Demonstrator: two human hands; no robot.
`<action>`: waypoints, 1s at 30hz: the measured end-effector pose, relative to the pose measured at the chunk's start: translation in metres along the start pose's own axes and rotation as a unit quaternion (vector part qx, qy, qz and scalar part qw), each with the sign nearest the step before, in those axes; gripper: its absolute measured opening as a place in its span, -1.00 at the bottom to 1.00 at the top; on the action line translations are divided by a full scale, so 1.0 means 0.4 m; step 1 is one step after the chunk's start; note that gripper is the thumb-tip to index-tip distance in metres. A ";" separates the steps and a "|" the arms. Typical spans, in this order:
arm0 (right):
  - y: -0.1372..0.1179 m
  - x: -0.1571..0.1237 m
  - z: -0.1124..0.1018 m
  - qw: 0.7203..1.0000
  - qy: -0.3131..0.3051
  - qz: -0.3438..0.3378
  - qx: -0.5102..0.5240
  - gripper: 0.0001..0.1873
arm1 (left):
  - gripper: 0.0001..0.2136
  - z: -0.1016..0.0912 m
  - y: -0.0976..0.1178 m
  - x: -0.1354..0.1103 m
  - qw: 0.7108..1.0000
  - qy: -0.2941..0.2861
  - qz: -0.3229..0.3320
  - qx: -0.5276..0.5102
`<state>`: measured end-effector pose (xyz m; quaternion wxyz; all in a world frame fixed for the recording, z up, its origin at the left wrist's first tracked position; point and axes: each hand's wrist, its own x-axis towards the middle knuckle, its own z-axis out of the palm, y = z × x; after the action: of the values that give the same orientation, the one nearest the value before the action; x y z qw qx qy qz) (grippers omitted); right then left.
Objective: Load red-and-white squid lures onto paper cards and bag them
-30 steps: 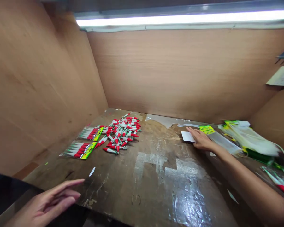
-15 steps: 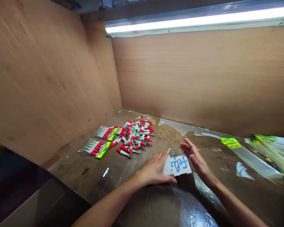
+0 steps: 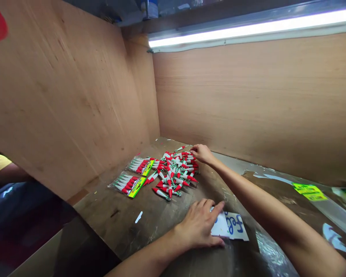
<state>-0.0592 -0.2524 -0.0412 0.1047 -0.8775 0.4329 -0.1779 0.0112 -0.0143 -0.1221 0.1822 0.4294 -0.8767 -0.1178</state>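
Observation:
My left hand (image 3: 200,225) lies flat with fingers spread on a white card (image 3: 232,227) bearing blue handwriting, near the front of the worn wooden table (image 3: 167,215). My right hand (image 3: 201,153) reaches far across to the right edge of a loose pile of red, white and green pointed pieces (image 3: 175,173); its fingers curl down onto the pile, and I cannot make out whether they hold one. Two clear packets of the same pieces with yellow labels (image 3: 128,184) (image 3: 141,166) lie left of the pile.
Plywood walls close in the left and back, with a lit tube lamp (image 3: 248,29) above. Clear bags with yellow-green labels (image 3: 308,190) lie at the right. Another person's arm and yellow sleeve (image 3: 0,169) show at far left, beyond the partition.
My right hand left the card and stretched forward to the pile. My left hand stayed on the card, which shifted slightly toward me. The view swung right.

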 end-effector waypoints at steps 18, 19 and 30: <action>0.105 -0.075 -0.011 0.992 -0.030 0.055 -0.109 -0.71 | -0.39 -0.167 -0.042 0.011 0.974 0.167 -0.153 -0.004; 0.122 -0.112 -0.019 0.992 -0.023 0.065 -0.105 -0.71 | -0.38 -0.161 -0.036 0.010 0.977 0.155 -0.145 -0.002; 0.264 -0.534 -0.023 0.949 0.154 0.244 -0.123 -0.62 | -0.30 -0.131 -0.022 0.013 0.998 0.054 -0.046 -0.002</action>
<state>-0.2592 -0.1461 -0.1160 -0.0314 -0.7127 0.6635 -0.2254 0.0364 -0.0264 -0.0767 0.2244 0.4743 -0.8449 -0.1042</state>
